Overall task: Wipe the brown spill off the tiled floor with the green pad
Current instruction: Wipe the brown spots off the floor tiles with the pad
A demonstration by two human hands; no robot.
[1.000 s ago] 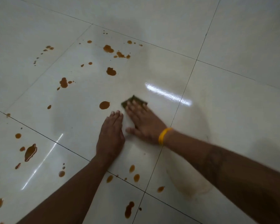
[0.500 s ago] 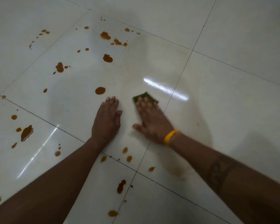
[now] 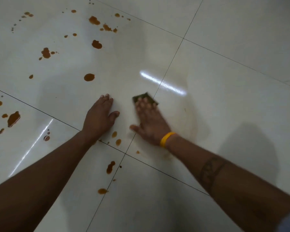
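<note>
Since a second ago the right hand (image 3: 150, 121) and green pad (image 3: 145, 98) have slid toward 3 o'clock, away from the left hand (image 3: 99, 117), onto the grout line. Motion blur smears the right hand's straight fingers (image 3: 143, 106), which press flat and hide most of the pad; only its far edge shows. The left hand lies flat, fingers spread, on the tiled floor (image 3: 224, 81). Brown spill (image 3: 89, 77) drops lie from 9 to 12 o'clock.
</note>
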